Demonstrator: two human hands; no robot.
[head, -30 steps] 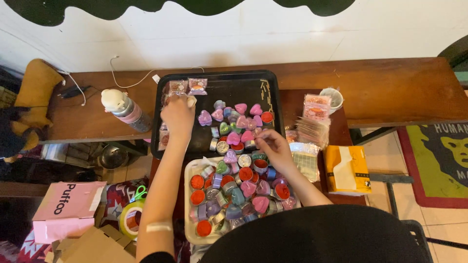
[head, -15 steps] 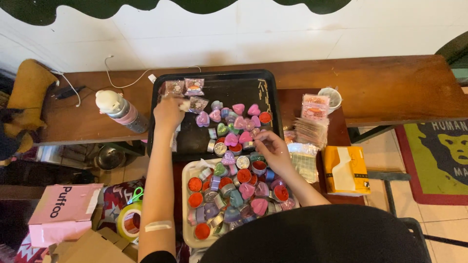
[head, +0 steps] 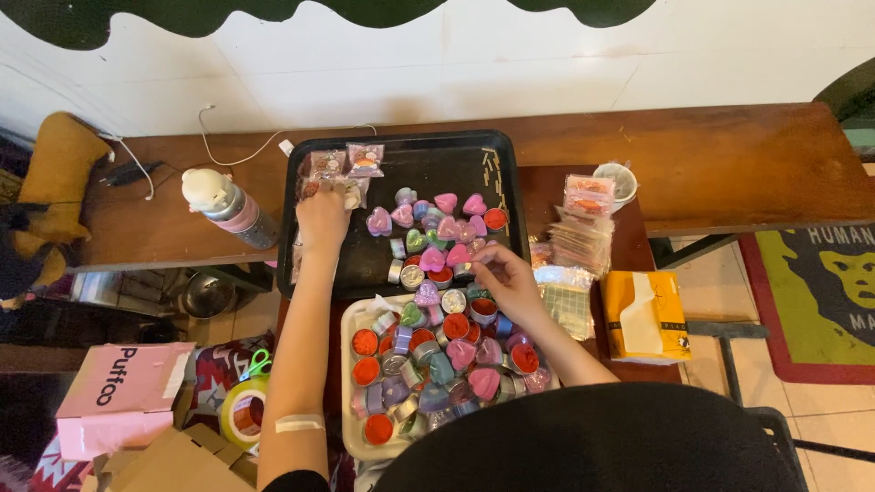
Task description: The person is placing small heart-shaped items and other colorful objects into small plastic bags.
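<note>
My left hand (head: 321,219) reaches onto the black tray (head: 365,264) and rests on a small clear packet (head: 351,191), beside two more wrapped packets (head: 365,159) at the tray's back left. My right hand (head: 504,278) hovers over the pile of small heart-shaped and round tin candles (head: 437,228), fingertips pinched at a pink heart candle (head: 458,256). A white tray (head: 350,319) nearer to me is heaped with more candles (head: 437,364) in red, pink, purple and teal.
A long wooden bench (head: 729,164) carries a white-capped bottle (head: 228,208), a cable (head: 228,150), a stack of clear bags (head: 579,241) and a small cup (head: 620,180). A yellow tissue box (head: 645,316), a pink box (head: 118,396) and a tape roll (head: 241,410) lie around.
My left hand has moved a little towards the tray's back left corner onto the packets. My right hand has stayed over the candle pile, fingers shifting slightly.
</note>
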